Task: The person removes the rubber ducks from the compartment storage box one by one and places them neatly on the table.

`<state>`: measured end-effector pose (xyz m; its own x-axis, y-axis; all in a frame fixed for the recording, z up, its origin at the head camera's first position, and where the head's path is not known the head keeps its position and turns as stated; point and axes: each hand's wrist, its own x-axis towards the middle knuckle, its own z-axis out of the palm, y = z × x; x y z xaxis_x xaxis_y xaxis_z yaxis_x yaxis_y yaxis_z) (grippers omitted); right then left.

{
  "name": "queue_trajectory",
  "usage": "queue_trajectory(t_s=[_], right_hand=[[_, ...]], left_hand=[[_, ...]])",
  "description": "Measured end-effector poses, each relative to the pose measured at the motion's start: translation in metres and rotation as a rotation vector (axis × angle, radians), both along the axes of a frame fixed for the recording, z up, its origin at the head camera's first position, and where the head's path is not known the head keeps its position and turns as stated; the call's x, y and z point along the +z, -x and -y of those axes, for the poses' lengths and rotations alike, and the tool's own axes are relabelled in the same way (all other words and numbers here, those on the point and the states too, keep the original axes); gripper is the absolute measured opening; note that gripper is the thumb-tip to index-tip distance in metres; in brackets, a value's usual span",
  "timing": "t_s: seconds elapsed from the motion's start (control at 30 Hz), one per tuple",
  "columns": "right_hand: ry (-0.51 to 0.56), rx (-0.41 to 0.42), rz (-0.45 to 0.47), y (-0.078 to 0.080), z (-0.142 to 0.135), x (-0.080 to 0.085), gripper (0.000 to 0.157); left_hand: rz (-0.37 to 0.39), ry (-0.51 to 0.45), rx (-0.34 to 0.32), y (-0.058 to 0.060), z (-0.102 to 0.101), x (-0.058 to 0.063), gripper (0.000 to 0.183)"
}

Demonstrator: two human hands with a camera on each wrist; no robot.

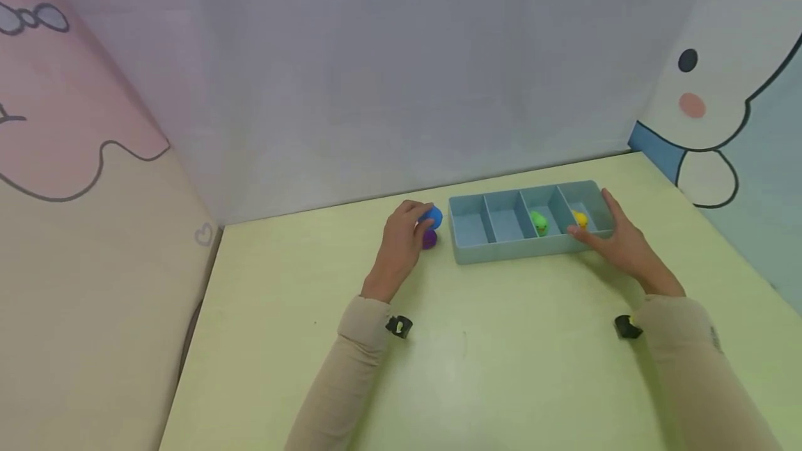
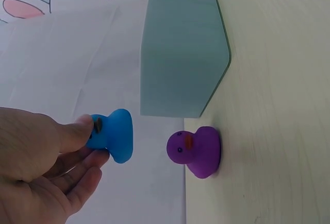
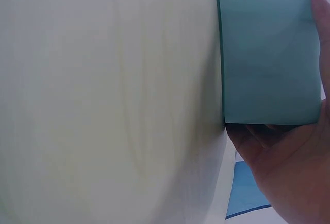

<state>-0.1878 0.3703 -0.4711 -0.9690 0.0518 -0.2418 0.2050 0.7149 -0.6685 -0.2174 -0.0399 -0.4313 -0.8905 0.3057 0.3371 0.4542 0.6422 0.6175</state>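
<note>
Between thumb and fingers, my left hand [image 1: 401,239] pinches a blue rubber duck [image 2: 119,135] by its head, raised above the table. Below it, a purple rubber duck [image 2: 202,152] stands on the tabletop, left of a blue-grey divided tray [image 1: 520,250]. My right hand [image 1: 626,242] holds the tray's right end, thumb at the front rim and fingers around the end wall. A green duck [image 1: 539,223] sits in the third compartment from the left, and a yellow duck [image 1: 580,219] in the rightmost one, near the right thumb. The two left compartments hold nothing.
The pale yellow table [image 1: 301,367] backs onto a white cloth wall [image 1: 401,89]. Side panels with cartoon drawings [image 1: 720,89] flank it. A black strap piece [image 1: 399,326] shows at the left cuff, another [image 1: 628,327] at the right.
</note>
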Motion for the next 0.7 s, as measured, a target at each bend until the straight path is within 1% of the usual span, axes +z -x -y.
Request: queue_trajectory(t_s=[0.33, 0.7], right_hand=[[0.007, -0.012, 0.015, -0.001, 0.001, 0.003, 0.112], [-0.013, -0.006, 0.02, -0.004, 0.002, 0.003, 0.111]], left_hand=[[0.023, 0.004, 0.058, -0.002, 0.021, -0.002, 0.032], [0.057, 0.015, 0.092, -0.004, 0.038, -0.015, 0.03]])
